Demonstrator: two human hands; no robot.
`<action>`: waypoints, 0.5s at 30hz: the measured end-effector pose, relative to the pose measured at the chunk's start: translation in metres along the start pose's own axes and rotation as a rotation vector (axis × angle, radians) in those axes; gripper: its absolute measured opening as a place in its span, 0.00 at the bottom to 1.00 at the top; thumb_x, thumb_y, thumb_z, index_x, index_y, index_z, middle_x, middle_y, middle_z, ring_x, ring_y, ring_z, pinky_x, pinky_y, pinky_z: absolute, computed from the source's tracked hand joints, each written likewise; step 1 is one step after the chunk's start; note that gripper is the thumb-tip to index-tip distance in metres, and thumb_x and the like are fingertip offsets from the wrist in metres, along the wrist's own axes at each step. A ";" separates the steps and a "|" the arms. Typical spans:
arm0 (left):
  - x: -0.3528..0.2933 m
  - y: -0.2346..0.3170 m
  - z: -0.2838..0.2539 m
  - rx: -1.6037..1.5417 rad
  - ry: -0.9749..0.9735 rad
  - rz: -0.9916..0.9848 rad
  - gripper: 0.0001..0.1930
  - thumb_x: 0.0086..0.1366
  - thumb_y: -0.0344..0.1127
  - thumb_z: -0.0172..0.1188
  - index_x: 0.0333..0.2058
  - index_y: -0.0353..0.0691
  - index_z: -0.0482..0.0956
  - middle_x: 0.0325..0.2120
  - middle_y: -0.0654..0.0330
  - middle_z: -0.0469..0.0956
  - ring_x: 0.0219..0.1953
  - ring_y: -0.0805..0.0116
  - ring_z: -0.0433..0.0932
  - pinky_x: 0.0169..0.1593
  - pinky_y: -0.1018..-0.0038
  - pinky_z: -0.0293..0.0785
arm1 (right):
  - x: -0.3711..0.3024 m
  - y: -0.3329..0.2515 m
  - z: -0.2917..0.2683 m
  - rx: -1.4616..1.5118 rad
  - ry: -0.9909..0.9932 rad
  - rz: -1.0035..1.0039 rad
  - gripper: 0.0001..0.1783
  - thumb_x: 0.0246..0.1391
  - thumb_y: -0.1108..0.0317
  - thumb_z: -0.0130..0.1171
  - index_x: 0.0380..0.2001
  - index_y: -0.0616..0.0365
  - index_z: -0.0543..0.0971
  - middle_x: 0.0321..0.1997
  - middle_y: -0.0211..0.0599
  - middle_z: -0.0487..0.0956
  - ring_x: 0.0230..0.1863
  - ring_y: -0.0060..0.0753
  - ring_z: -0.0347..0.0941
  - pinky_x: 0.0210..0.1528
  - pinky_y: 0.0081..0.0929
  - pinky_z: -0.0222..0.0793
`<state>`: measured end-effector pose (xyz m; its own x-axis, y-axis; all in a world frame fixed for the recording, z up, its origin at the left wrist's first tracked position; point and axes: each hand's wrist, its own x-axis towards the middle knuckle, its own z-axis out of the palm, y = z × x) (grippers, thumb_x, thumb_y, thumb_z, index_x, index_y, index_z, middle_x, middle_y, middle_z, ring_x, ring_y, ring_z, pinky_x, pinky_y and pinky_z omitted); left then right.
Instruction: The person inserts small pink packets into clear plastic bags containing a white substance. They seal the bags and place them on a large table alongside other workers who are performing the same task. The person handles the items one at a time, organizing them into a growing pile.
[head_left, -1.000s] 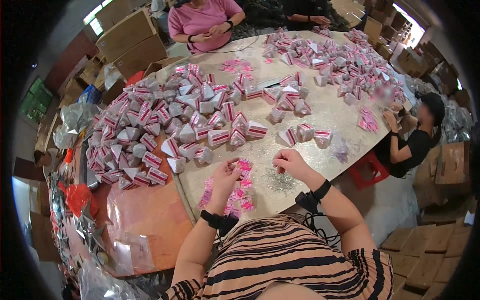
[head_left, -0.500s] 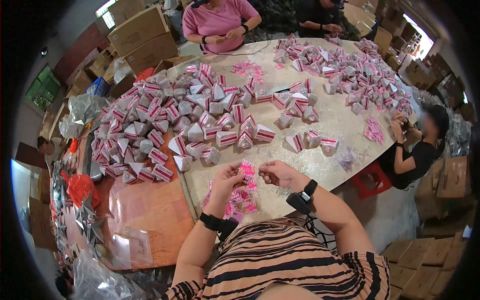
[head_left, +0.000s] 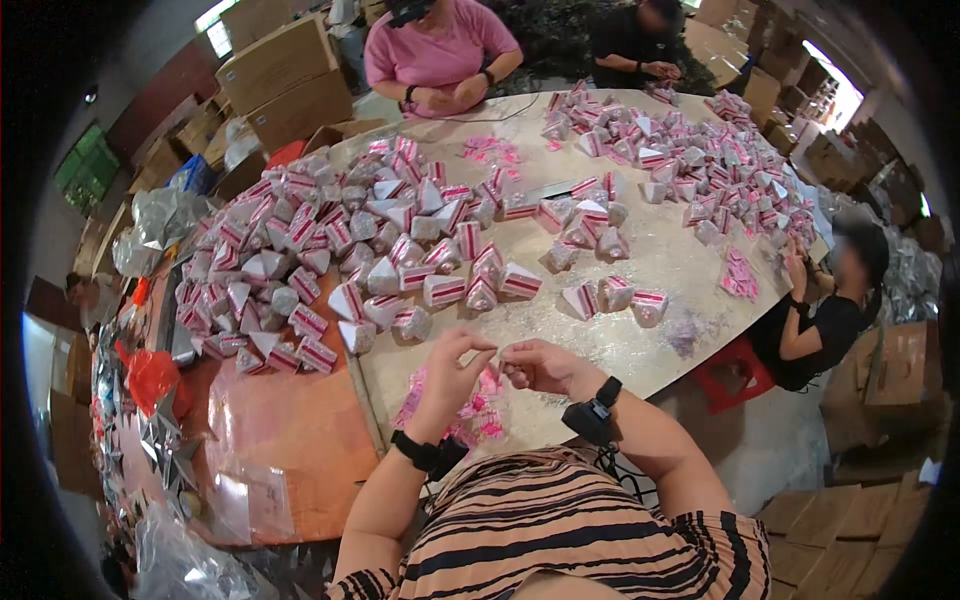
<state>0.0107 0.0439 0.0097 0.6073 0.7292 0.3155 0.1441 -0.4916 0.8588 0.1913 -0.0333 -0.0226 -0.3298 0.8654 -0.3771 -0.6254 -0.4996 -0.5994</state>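
Note:
My left hand (head_left: 456,376) and my right hand (head_left: 542,366) meet above the near edge of the table, fingertips almost touching. Both are closed in a pinch. Whatever lies between the fingers is too small or too hidden to name. Under and beside my left hand lies a loose pile of pink printed tags (head_left: 484,416), partly covered by that hand. Just beyond my hands stand wedge-shaped ornaments like cake slices (head_left: 444,290), white and glittery with dark pink bands.
A large heap of the same wedges (head_left: 270,240) covers the left side; another heap (head_left: 690,170) lies far right. Pink tags (head_left: 740,275) lie near a seated person (head_left: 835,310). Two people work across the table. Cardboard boxes (head_left: 280,80) stand behind, and a red stool (head_left: 733,375) at right.
The pink tag that showed in my left fingers is no longer visible there. My hands have come together, the right moving slightly left. The view has shifted a little.

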 end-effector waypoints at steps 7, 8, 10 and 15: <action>-0.004 -0.003 0.005 0.095 0.102 -0.129 0.03 0.50 0.28 0.61 0.24 0.34 0.77 0.21 0.53 0.74 0.27 0.57 0.73 0.33 0.67 0.66 | 0.005 0.010 0.004 -0.163 0.258 -0.182 0.07 0.54 0.68 0.57 0.34 0.59 0.77 0.25 0.28 0.75 0.23 0.20 0.69 0.24 0.18 0.64; -0.004 -0.002 0.006 0.099 0.137 -0.162 0.04 0.50 0.28 0.61 0.23 0.34 0.77 0.21 0.53 0.74 0.26 0.57 0.73 0.32 0.67 0.66 | 0.008 0.013 0.000 -0.235 0.269 -0.235 0.08 0.53 0.68 0.58 0.35 0.59 0.77 0.26 0.29 0.76 0.23 0.20 0.70 0.24 0.18 0.65; -0.004 -0.004 0.007 0.079 0.165 -0.199 0.04 0.51 0.28 0.61 0.24 0.32 0.77 0.20 0.52 0.74 0.25 0.58 0.74 0.32 0.68 0.67 | 0.012 0.019 -0.004 -0.375 0.258 -0.332 0.11 0.50 0.68 0.61 0.37 0.59 0.78 0.26 0.30 0.77 0.25 0.20 0.71 0.25 0.19 0.66; -0.008 -0.014 0.006 -0.059 0.206 -0.432 0.06 0.54 0.30 0.61 0.26 0.31 0.78 0.20 0.57 0.76 0.24 0.72 0.73 0.30 0.75 0.68 | 0.028 0.031 -0.008 -0.343 0.148 -0.408 0.10 0.53 0.72 0.58 0.39 0.60 0.77 0.31 0.31 0.78 0.26 0.19 0.73 0.25 0.17 0.66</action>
<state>0.0081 0.0421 -0.0068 0.3331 0.9429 -0.0067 0.3010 -0.0996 0.9484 0.1681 -0.0252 -0.0569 0.0095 0.9892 -0.1462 -0.4070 -0.1297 -0.9042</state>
